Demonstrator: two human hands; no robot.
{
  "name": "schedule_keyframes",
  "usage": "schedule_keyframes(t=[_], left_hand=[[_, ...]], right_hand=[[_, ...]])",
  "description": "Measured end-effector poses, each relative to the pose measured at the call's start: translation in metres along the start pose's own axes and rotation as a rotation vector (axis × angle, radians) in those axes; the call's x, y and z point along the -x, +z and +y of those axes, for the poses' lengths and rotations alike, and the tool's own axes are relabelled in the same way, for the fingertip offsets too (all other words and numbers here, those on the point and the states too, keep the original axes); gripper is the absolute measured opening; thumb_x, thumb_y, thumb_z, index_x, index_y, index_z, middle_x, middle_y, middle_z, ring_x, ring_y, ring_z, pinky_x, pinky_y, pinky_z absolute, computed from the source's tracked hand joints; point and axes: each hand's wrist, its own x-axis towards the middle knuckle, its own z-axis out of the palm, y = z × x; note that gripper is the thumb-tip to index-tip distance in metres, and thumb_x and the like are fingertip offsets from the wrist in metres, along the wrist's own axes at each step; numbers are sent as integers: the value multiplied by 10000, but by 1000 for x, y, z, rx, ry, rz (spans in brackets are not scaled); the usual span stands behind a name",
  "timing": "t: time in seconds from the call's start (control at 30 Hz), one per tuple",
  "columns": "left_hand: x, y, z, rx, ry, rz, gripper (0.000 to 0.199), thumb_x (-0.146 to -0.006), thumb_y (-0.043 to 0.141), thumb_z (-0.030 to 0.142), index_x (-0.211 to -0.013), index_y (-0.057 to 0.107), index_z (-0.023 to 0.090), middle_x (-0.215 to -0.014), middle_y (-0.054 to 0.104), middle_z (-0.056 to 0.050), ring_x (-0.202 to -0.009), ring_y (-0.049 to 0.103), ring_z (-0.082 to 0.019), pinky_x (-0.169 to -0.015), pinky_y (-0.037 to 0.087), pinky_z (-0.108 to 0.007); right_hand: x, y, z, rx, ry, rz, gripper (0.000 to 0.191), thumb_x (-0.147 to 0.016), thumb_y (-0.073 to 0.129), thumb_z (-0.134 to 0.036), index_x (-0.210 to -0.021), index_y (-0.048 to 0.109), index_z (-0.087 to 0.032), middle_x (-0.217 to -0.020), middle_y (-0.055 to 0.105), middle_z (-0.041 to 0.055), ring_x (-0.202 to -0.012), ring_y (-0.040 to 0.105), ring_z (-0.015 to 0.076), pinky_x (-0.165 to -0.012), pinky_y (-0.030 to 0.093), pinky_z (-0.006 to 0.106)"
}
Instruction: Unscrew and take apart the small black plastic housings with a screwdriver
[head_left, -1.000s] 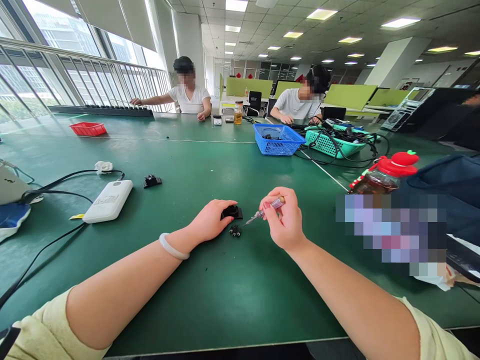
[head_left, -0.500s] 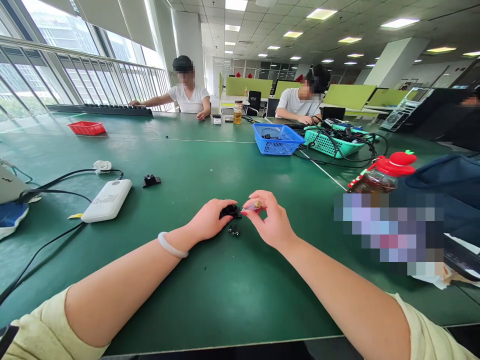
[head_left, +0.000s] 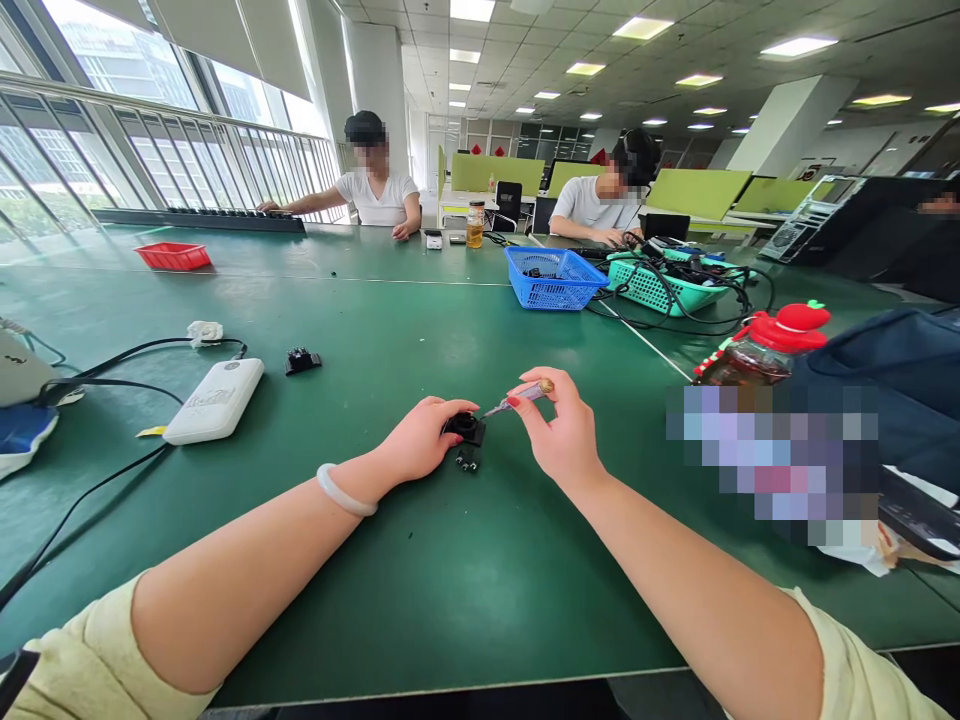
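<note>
My left hand grips a small black plastic part by its left side, low over the green table. Between the fingertips of my right hand is a small screwdriver with a pale purple handle. Its thin shaft slants down to the left, and the tip is close to the upper right edge of the black part; I cannot tell whether they touch. Just below the part lies a little black piece with shiny metal spots.
Another black part and a white power bank with cables lie to the left. Farther off are a red tray, a blue basket and a teal basket of cables. A red-lidded bottle stands right. Two people sit opposite.
My right hand has moved slightly up and right, drawing the screwdriver back from the black part, so more of its shaft shows. My left hand keeps its grip, and the part appears turned a little.
</note>
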Motion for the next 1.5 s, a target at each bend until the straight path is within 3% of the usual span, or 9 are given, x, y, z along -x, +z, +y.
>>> schedule_keyframes(t=[0.23,0.47,0.77,1.03,1.23,1.37,1.5], left_hand=[[0,0,-1,18,30,-7,491,-848,557,151,-1331,579,234,-1266,667,-62,-1174,586,-262,-1048,468,-438],[0,1,-3,26,21,-6,501,-842,596,202,-1341,567,234,-1286,657,-71,-1183,602,-274,-1042,478,-442],[0,-1,-1,25,9,-14,499,-841,589,182,-1335,577,254,-1270,670,-53,-1179,612,-272,-1034,488,-436],[0,0,-1,-19,-19,-11,489,-863,593,172,-1344,574,258,-1245,665,-65,-1162,598,-265,-1014,488,-431],[-1,1,-2,-30,15,6,458,-864,614,216,-1320,585,249,-1201,683,-65,-1130,603,-272,-994,491,-433],[-1,2,-3,-22,32,19,464,-856,638,235,-1317,585,239,-1184,691,-66,-1090,614,-265,-982,494,-429],[-1,2,-2,-24,-28,53,495,-827,684,267,-1312,589,229,-1173,694,-77,-1119,606,-279,-984,497,-438]], right_hand=[[1,5,4,17,-47,-96,153,-910,602,-282,-1058,564,-289,-935,755,19,-904,710,206,-874,526,354],[1,3,12,43,-124,-40,215,-943,532,-293,-1152,492,-255,-949,751,48,-903,718,212,-852,548,384],[-1,5,11,78,-89,-108,174,-939,508,-266,-1112,490,-248,-924,754,49,-854,721,204,-812,554,370],[-4,4,14,96,-51,-70,170,-931,541,-290,-1090,502,-244,-919,761,54,-853,725,215,-763,549,358],[3,4,9,18,-218,2,199,-963,493,-223,-1158,464,-256,-962,746,48,-898,718,189,-851,564,380],[6,7,8,29,-304,-81,237,-957,480,-170,-1174,462,-265,-972,739,36,-887,715,170,-841,574,351],[5,11,9,82,-256,-159,246,-945,473,-166,-1171,476,-262,-960,742,34,-872,718,175,-830,572,345]])
